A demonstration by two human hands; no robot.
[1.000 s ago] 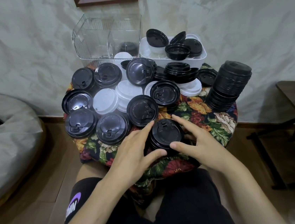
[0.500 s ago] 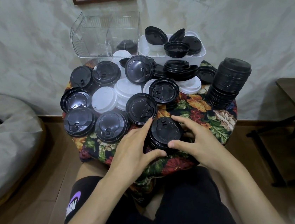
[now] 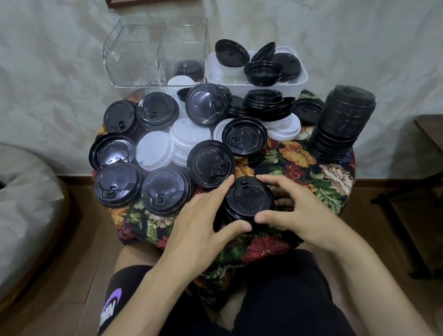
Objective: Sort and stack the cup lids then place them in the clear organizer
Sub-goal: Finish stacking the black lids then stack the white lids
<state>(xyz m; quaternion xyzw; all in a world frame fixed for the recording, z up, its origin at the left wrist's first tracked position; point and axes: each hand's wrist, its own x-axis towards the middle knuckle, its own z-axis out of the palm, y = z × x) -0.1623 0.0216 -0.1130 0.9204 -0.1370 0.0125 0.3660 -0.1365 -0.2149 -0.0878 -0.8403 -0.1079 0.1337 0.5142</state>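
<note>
Both hands on the small stack (image 3: 248, 199) of black lids, at the table (image 3: 327, 183) edge farthest from the organizer (image 3: 119, 55), straight toward the person from it.

Change over the last second: very little.
- The small stack has not shifted on the cloth, and no lid has been added or taken off.
- Left hand (image 3: 202, 225) as before: index along the stack's left side, thumb on the near rim, cupping it.
- Right hand (image 3: 300, 211) has drawn in. Its fingers are now more curled over the side toward the organizer, thumb meeting the near rim beside the left thumb. Both hands grip the stack between them; neither is free.

Reading: this looks like squaring and seating the lids, with a firmer hold forming for a lift. Cannot tell how many lids are in it.

Elsewhere:
- Organizer stands well apart from the stack. Dark lids show through its right compartment; the left looks unfilled.
- White bin (image 3: 299, 81), just right of the organizer, holds more lids.
- Tall stack (image 3: 343, 123) stands right of the organizer and nearer the person.
- Loose lids (image 3: 211, 163), black and white, cover the cloth in front of the organizer.

Sorting is far from done.
</note>
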